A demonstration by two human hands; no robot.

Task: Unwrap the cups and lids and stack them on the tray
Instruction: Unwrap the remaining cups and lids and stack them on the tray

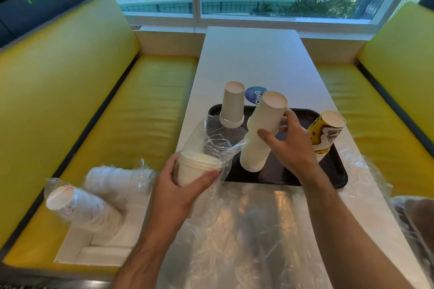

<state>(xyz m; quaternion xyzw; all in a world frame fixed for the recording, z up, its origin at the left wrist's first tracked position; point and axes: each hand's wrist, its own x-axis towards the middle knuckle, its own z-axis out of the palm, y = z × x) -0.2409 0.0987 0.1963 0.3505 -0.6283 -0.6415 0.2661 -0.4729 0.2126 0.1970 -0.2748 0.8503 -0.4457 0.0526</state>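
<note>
A black tray (328, 172) lies on the white table. On it a tall stack of white cups (260, 134) stands upside down and leaning; my right hand (290, 145) grips it around the middle. My left hand (178, 185) holds a short stack of white cups (196, 168) mouth-up, still partly inside a clear plastic wrapper (211, 138). A second upside-down white stack (231, 104) stands at the tray's back left. A yellow patterned cup stack (325, 134) stands at the tray's right edge.
Two wrapped sleeves of cups (87, 206) lie at the table's near left corner. Loose clear plastic (253, 230) covers the near table. More wrapped items (415, 216) sit at the right edge. Yellow benches (117, 112) flank the table; a blue round sticker (254, 95) lies behind the tray.
</note>
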